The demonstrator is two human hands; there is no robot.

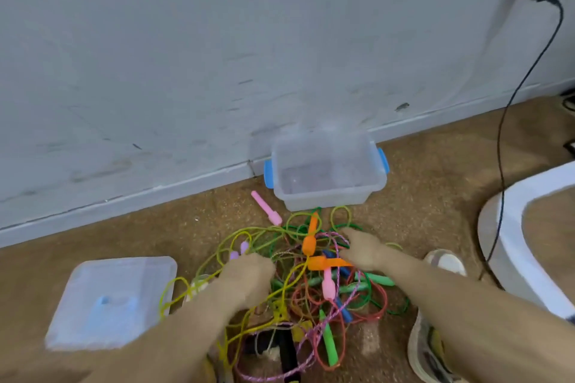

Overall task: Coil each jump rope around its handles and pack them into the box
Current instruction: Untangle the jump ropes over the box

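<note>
Barely begun, I judge: the clear box (311,203) by the wall (186,40) looks empty, while all the jump ropes (311,295) lie tangled and uncoiled on the floor (124,227) before it, left hand (249,274) and right hand (362,250) both reaching in, grip too blurred to tell

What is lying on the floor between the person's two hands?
The head view shows two orange jump-rope handles and tangled ropes lying between the left hand and the right hand.
</note>
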